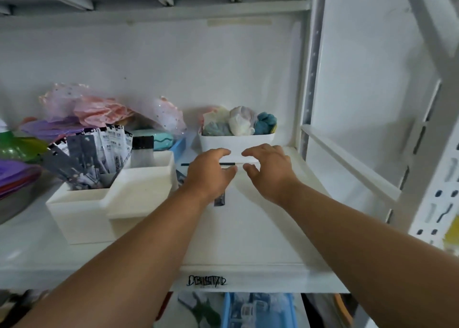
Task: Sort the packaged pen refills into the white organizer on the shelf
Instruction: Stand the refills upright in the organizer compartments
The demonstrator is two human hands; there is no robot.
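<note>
The white organizer (82, 213) stands at the left of the shelf (248, 228). Its rear compartment holds several packaged pen refills (99, 151) upright; the raised front compartment (146, 178) shows one dark-topped pack. A few loose refill packs (220, 199) lie flat on the shelf, mostly hidden under my left hand (211, 171). That hand hovers over them with fingers spread. My right hand (268, 168) is beside it, fingers also apart, holding nothing. A thin dark strip (228, 164) shows between the two hands.
A white bin (236, 141) of coloured soft items stands behind my hands at the back. Pink netting and purple bags pile up at the left rear. A white upright post (310, 79) bounds the shelf on the right. A blue bin shows on the lower shelf.
</note>
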